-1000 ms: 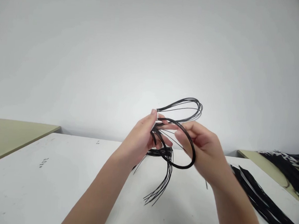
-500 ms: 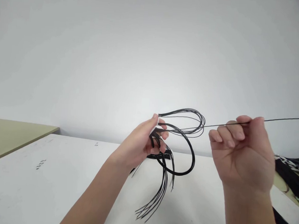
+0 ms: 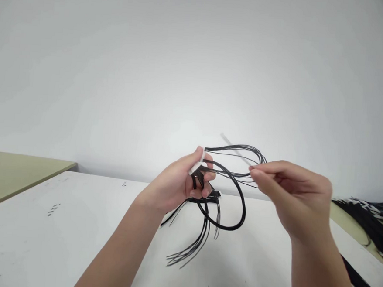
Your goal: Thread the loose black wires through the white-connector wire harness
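Note:
My left hand is closed around a bundle of thin black wires with white plastic connectors at its palm and thumb. Two loops of wire bulge out to the right of the fingers, one of them thicker and hanging lower. Loose wire ends dangle below over the white table. My right hand pinches thumb and forefinger together at the right side of the upper loop. From that pinch a thin blurred wire points up and left, its tip free in front of the wall.
Below the hands lies a white tabletop with small dark marks. A yellow-green board is at the left. More black wires with white ends are piled at the right. A pale wall rises behind.
My right hand has moved left to the loop and turned over. The single wire that was stretched out to the right now points up and left. My left hand keeps its grip.

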Demonstrator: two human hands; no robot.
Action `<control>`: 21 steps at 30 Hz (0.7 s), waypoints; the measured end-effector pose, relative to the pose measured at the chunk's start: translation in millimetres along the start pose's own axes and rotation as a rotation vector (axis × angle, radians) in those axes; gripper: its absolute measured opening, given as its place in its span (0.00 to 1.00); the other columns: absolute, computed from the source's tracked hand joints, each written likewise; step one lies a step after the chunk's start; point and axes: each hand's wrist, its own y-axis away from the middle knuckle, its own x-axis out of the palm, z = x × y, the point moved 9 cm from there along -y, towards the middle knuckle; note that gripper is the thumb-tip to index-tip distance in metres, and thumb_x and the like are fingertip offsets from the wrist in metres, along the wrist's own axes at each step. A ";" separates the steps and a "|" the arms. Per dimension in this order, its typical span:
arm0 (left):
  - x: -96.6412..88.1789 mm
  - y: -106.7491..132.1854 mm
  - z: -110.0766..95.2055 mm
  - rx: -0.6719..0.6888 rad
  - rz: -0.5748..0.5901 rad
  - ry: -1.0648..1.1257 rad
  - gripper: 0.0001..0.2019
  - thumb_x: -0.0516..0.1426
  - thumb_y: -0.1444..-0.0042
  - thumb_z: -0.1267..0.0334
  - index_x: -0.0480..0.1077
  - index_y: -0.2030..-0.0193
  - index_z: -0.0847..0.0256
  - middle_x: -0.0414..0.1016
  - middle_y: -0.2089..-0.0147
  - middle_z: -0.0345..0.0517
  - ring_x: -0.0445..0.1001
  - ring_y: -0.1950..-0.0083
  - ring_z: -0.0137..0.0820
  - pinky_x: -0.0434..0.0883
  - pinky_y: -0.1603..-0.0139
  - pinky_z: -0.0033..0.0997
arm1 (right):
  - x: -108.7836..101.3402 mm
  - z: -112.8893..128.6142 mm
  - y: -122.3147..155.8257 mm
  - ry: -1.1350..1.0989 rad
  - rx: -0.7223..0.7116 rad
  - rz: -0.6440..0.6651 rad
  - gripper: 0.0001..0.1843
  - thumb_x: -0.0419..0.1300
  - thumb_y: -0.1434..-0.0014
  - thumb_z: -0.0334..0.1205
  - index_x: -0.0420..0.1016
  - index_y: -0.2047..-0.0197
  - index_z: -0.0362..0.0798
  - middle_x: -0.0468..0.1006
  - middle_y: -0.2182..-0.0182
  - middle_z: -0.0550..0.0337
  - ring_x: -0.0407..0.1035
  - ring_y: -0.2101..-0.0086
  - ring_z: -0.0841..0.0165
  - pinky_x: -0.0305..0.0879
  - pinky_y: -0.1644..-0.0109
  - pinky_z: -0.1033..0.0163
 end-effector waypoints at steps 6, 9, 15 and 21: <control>0.9 -0.5 1.0 -0.003 0.021 -0.005 0.16 0.52 0.42 0.45 0.63 0.64 0.57 0.62 0.73 0.38 0.66 0.77 0.22 0.62 0.77 0.19 | 14.1 -5.9 1.9 0.181 0.077 0.138 0.07 0.61 0.48 0.29 0.74 0.76 0.47 0.63 0.83 0.65 0.51 0.80 0.76 0.49 0.79 0.66; 1.7 -0.8 0.5 0.003 0.027 -0.013 0.16 0.52 0.42 0.45 0.64 0.64 0.56 0.62 0.73 0.38 0.66 0.77 0.22 0.62 0.76 0.20 | 15.7 -7.3 1.6 0.167 0.083 0.132 0.07 0.61 0.48 0.28 0.74 0.76 0.47 0.59 0.84 0.67 0.49 0.80 0.77 0.47 0.79 0.67; 1.6 0.7 0.2 0.011 0.031 -0.030 0.16 0.51 0.42 0.45 0.64 0.63 0.56 0.61 0.73 0.38 0.67 0.77 0.23 0.63 0.76 0.21 | 15.0 -6.4 0.9 0.171 0.075 0.107 0.08 0.61 0.49 0.27 0.74 0.76 0.47 0.57 0.84 0.68 0.49 0.80 0.77 0.47 0.78 0.67; 1.2 -0.2 1.6 0.006 0.025 -0.031 0.17 0.51 0.42 0.44 0.64 0.64 0.57 0.61 0.73 0.38 0.67 0.77 0.23 0.62 0.77 0.20 | 14.0 -6.2 1.9 0.190 0.090 0.115 0.07 0.61 0.50 0.27 0.74 0.76 0.47 0.57 0.84 0.67 0.49 0.80 0.76 0.47 0.79 0.67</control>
